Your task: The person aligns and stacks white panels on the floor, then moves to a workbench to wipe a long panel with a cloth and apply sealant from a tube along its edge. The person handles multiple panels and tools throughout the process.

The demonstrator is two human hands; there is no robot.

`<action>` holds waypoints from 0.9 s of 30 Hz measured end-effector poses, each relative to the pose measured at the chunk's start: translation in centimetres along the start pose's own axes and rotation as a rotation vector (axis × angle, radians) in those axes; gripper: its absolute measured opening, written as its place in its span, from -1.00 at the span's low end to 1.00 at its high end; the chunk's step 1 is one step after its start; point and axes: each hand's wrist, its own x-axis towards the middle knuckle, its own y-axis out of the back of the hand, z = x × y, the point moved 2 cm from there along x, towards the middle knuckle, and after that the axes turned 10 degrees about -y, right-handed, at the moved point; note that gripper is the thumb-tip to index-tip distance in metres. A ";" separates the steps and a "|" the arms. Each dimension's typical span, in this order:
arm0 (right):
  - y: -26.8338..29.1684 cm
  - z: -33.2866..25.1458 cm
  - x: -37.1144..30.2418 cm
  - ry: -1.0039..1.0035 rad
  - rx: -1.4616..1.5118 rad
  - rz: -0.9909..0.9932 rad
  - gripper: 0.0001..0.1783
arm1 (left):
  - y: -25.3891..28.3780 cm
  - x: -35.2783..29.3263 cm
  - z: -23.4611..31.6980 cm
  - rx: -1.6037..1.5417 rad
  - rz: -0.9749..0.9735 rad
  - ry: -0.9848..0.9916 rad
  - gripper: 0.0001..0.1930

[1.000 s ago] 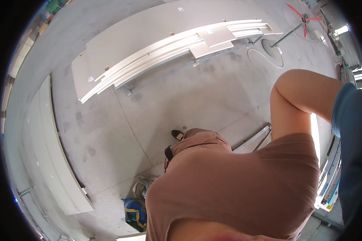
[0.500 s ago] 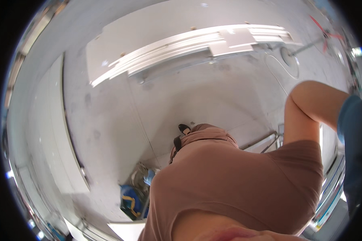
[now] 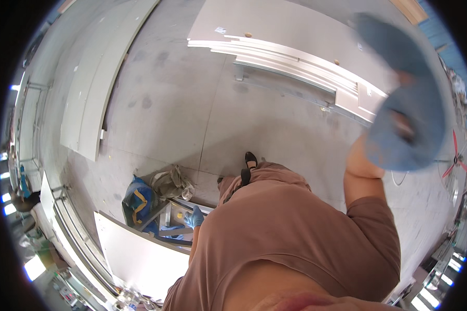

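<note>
My right hand [image 3: 399,103] is raised at the upper right, in a blue glove. Motion smears it, so its fingers and anything in them cannot be made out. Skin shows through a gap in the blue, and the bare elbow is bent below it. My left hand [image 3: 194,216], also in a blue glove, hangs low by my left side with its fingers loosely apart and nothing visible in them. It is nearest to a grey metal frame [image 3: 175,232]; whether it touches the frame I cannot tell.
White panels [image 3: 280,26] and long white strips [image 3: 296,65] lie stacked ahead. More pale panels [image 3: 91,93] stand on the left. A blue bag [image 3: 140,199] and a crumpled grey bag [image 3: 168,181] are beside the frame. A white board [image 3: 140,254] is at lower left; a red-bladed fan [image 3: 455,158] stands right.
The view has swung to the right. My right hand has come from the right edge up across the upper right. The metal frame and white board show more fully at lower left.
</note>
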 end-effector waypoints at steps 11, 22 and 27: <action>-34.9 -12.4 -11.7 -0.092 0.552 -0.841 -0.81 | 6.9 -8.6 -2.7 -0.123 0.263 0.206 -0.19; -44.5 -23.9 -22.0 0.700 0.372 -1.547 -0.71 | -2.4 -28.3 -13.9 -0.220 0.772 0.763 -0.07; -47.2 -24.4 -22.6 1.188 0.280 -1.561 -0.67 | -10.4 -39.4 -11.3 -0.371 0.660 1.188 -0.05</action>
